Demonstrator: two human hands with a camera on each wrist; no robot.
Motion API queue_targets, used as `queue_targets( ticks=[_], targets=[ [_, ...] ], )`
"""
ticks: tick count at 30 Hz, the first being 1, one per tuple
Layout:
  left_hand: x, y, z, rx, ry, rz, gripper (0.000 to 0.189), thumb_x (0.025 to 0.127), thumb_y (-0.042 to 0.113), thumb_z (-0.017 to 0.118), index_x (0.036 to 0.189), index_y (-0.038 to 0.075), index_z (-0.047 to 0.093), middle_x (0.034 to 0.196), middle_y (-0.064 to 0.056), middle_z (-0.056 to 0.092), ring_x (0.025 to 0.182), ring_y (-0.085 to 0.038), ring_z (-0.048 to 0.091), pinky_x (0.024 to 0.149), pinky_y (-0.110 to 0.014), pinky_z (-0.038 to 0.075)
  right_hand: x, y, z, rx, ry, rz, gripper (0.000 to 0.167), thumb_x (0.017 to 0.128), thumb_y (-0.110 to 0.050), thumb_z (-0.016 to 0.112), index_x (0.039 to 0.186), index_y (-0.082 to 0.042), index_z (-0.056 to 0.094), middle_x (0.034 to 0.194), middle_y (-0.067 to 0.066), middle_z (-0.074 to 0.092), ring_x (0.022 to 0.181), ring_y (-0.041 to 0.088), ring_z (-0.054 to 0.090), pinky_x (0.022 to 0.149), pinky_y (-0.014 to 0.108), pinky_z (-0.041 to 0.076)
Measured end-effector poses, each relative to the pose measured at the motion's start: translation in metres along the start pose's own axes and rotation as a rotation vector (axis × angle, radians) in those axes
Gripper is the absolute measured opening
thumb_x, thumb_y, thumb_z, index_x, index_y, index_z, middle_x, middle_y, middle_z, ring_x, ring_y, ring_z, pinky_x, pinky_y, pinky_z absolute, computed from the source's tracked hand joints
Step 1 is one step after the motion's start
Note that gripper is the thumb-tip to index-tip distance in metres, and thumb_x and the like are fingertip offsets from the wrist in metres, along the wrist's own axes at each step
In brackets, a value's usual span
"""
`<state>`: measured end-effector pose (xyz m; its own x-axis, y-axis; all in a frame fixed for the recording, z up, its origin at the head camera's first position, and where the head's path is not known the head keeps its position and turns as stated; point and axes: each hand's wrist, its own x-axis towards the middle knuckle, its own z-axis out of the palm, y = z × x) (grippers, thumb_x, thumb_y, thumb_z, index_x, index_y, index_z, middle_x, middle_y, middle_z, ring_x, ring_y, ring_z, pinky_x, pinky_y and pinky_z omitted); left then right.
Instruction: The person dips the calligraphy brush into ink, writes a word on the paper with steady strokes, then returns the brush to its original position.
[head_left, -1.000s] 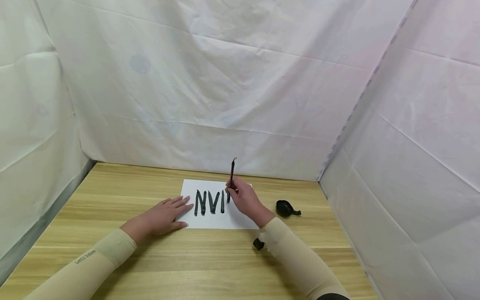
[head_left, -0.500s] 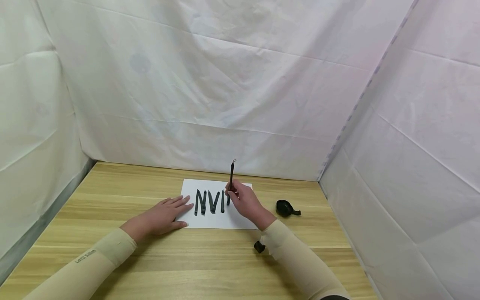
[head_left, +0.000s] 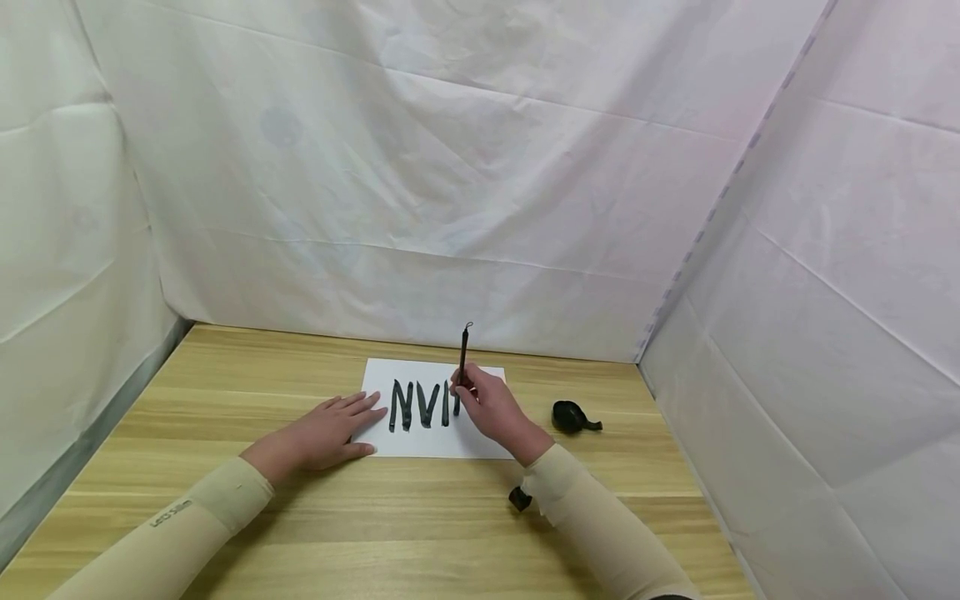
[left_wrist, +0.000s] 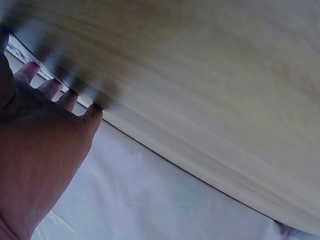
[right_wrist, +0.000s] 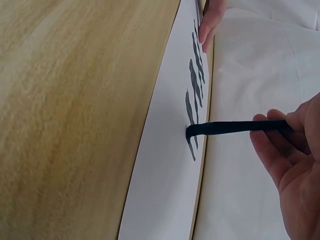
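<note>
A slim black brush [head_left: 462, 354] stands nearly upright. Its tip [right_wrist: 189, 133] touches the white rectangular paper [head_left: 420, 444], at three o'clock from black painted letters [head_left: 427, 420].

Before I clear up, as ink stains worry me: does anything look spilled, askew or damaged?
Nothing stands out: the paper lies flat, the right hand holds the brush against it, and no stray ink shows on the visible tabletop.

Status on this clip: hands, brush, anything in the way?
Left hand spread, fingertips on paper. Right hand pinching brush, nearly upright, tip touching paper. Black dish right of paper; nothing seen blocking the brush.
</note>
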<state>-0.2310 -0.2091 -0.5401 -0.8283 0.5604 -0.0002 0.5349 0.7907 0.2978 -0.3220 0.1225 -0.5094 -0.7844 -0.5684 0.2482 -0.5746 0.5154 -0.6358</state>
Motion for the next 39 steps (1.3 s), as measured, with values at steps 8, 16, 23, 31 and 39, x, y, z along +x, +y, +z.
queue_targets(
  ticks=[8, 16, 23, 31, 39],
  targets=[
    [0.001, -0.002, 0.002, 0.010, 0.003, 0.004, 0.071, 0.113, 0.050, 0.062, 0.168, 0.007, 0.047, 0.175, -0.024, 0.036, 0.161, -0.051, 0.034, 0.124, -0.072, 0.032, -0.002, 0.001, 0.001, 0.006, 0.001, -0.002, 0.010, 0.113, -0.006, 0.063, 0.119, -0.015, 0.065, 0.109, -0.005, 0.076, 0.103, 0.009, 0.072, 0.089, 0.033, 0.063],
    [-0.001, -0.002, 0.002, 0.005, -0.005, 0.001, 0.071, 0.113, 0.051, 0.061, 0.168, 0.007, 0.047, 0.176, -0.024, 0.036, 0.161, -0.051, 0.033, 0.125, -0.073, 0.032, -0.004, -0.002, 0.000, 0.014, -0.016, 0.011, 0.010, 0.114, -0.007, 0.063, 0.119, -0.015, 0.065, 0.109, -0.004, 0.076, 0.103, 0.010, 0.072, 0.090, 0.032, 0.063],
    [-0.001, -0.001, 0.002, 0.008, -0.006, -0.004, 0.071, 0.113, 0.050, 0.061, 0.168, 0.008, 0.047, 0.176, -0.023, 0.035, 0.161, -0.050, 0.033, 0.125, -0.072, 0.032, -0.006, -0.003, 0.000, 0.024, -0.019, -0.004, 0.010, 0.114, -0.006, 0.062, 0.120, -0.012, 0.066, 0.110, 0.000, 0.078, 0.104, 0.012, 0.073, 0.090, 0.036, 0.063],
    [-0.001, 0.000, 0.000, 0.005, -0.002, 0.002, 0.071, 0.113, 0.050, 0.061, 0.168, 0.007, 0.048, 0.175, -0.024, 0.036, 0.161, -0.051, 0.034, 0.124, -0.073, 0.033, -0.006, -0.004, -0.001, 0.022, -0.016, -0.011, 0.009, 0.114, -0.006, 0.062, 0.120, -0.011, 0.065, 0.110, 0.000, 0.077, 0.104, 0.012, 0.073, 0.090, 0.035, 0.063],
    [-0.002, -0.001, 0.000, 0.010, 0.000, 0.009, 0.071, 0.113, 0.050, 0.061, 0.167, 0.007, 0.048, 0.175, -0.025, 0.036, 0.160, -0.052, 0.034, 0.124, -0.073, 0.033, -0.001, -0.005, -0.017, -0.002, 0.060, -0.009, 0.011, 0.115, -0.006, 0.060, 0.124, -0.006, 0.066, 0.110, 0.000, 0.077, 0.104, 0.015, 0.074, 0.088, 0.036, 0.064]
  ],
)
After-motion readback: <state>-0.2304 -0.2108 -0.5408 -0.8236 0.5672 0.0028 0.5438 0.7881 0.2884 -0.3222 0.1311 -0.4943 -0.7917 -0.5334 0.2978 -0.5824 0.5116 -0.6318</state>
